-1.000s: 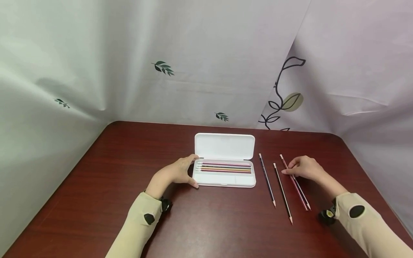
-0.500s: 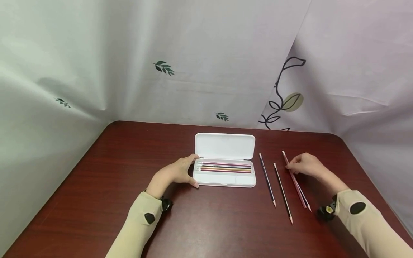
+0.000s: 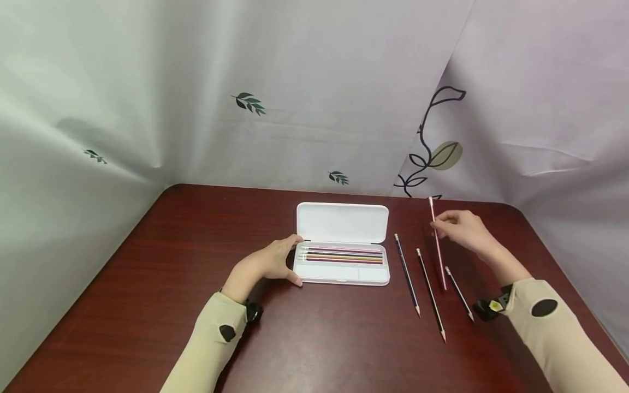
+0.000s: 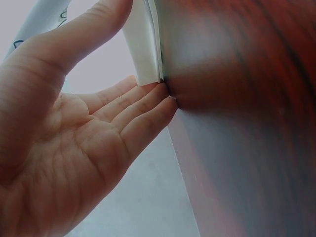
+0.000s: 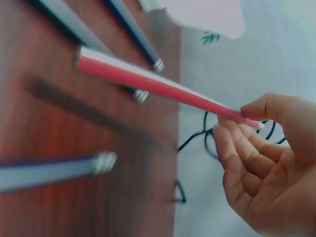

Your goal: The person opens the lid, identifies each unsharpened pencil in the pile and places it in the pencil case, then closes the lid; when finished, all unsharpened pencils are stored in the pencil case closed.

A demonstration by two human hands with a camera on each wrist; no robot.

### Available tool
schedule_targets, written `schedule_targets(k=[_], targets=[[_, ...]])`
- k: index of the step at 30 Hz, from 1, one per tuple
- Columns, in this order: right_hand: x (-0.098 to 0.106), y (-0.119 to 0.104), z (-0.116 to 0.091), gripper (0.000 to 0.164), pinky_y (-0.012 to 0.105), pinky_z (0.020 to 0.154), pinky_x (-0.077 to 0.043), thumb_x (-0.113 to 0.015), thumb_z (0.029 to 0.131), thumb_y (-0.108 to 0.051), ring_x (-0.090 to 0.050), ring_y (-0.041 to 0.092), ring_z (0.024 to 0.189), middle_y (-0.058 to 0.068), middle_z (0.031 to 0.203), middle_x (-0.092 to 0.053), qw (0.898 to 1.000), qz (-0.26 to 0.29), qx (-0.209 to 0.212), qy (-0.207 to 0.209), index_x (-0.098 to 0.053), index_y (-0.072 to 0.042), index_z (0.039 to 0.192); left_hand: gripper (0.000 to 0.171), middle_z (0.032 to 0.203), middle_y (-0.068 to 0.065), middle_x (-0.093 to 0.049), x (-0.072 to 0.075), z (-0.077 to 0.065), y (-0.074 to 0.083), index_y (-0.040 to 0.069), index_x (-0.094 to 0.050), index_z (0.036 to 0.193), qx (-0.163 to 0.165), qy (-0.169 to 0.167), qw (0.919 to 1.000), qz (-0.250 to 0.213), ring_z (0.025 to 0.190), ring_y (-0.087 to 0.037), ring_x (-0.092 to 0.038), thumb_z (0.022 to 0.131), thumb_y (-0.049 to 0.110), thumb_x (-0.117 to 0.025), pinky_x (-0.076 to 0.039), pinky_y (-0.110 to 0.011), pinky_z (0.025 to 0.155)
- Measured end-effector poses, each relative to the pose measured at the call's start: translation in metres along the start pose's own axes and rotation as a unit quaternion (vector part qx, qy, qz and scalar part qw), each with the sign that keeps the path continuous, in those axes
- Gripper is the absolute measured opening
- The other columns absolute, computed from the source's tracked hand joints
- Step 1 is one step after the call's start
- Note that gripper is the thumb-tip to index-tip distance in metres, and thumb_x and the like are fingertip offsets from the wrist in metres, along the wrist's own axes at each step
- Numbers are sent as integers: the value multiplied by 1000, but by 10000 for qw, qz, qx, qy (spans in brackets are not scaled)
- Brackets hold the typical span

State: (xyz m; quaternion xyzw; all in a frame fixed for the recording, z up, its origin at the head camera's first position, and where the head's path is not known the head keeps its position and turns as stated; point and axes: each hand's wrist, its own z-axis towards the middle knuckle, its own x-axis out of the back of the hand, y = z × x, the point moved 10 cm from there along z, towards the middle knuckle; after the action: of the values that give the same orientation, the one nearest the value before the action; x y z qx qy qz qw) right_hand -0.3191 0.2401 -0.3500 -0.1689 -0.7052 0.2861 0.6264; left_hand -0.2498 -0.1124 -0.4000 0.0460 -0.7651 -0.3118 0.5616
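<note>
A white pencil case [image 3: 324, 273] lies on the table with its lid [image 3: 342, 222] raised, and several coloured pencils [image 3: 344, 255] lie side by side in its rear compartment. My left hand [image 3: 267, 262] holds the case's left end, thumb at the front corner and fingertips at the back one. My right hand [image 3: 464, 232] pinches a pink-red pencil [image 3: 439, 251] between thumb and fingers, above the table and tilted. In the right wrist view, the flat unsharpened end of this pencil [image 5: 148, 84] points away from the hand, and its eraser end sticks out just past the fingertips.
A dark blue pencil [image 3: 407, 275] and a black pencil [image 3: 431, 295] lie right of the case. Another dark pencil [image 3: 460, 295] lies nearer the right forearm. The brown table [image 3: 172, 284] backs onto a pale curtain [image 3: 295, 109] with leaf prints.
My right hand has lifted the pink-red pencil off the table and moved it away towards the back, apart from the dark pencil beside it. The left hand and case have stayed put.
</note>
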Motion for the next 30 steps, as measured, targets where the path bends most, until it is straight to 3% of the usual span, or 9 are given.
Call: schedule_targets(k=[6,10,15,18,23,30], targets=[[-8,-42,6,35,25,63,-52,-58,92,-31,-65,14,74,12,85,-70,9932,1014,468,336,-62,1,105,91,134,-18,-49,0,-1,1,3,-37,130,-2,-47,10000,-61,124,-28,-45,60,29,-88,-37,-42,102],[-16,-74,1,36,21,66,-51,-59,91,-34,-65,10,79,14,94,-70,9878,1249,755,539,-63,-2,107,91,134,-18,-49,1,-1,3,3,-37,130,-18,-20,10000,-61,124,-28,-46,60,28,-88,-37,-42,102],[-24,-96,-1,27,19,62,-48,-63,89,-32,-63,11,75,9,91,-70,9802,1023,1362,1004,-66,-8,102,92,134,-18,-50,1,-1,2,3,-37,131,24,-17,10000,-69,124,-27,-46,59,28,-89,-37,-42,102],[-31,-103,-2,21,21,58,-48,-65,88,-26,-61,9,70,6,89,-70,9759,898,1673,1078,-67,-9,100,92,135,-17,-49,-1,0,1,4,-37,131,80,-52,9999,-88,124,-26,-46,59,29,-89,-37,-41,102],[-47,-116,-3,15,22,56,-48,-68,85,-15,-59,11,67,4,84,-69,9704,788,2102,889,-67,-8,98,92,135,-16,-49,0,0,-1,5,-37,131,113,-28,9999,-38,124,-26,-46,59,29,-89,-37,-40,102],[-79,-129,-3,9,25,56,-44,-70,80,-14,-57,10,66,-5,73,-65,9712,-40,2361,315,-68,-13,88,93,133,-17,-50,1,-1,0,4,-37,131,52,-1,10000,-9,122,-27,-47,59,29,-89,-38,-41,102]])
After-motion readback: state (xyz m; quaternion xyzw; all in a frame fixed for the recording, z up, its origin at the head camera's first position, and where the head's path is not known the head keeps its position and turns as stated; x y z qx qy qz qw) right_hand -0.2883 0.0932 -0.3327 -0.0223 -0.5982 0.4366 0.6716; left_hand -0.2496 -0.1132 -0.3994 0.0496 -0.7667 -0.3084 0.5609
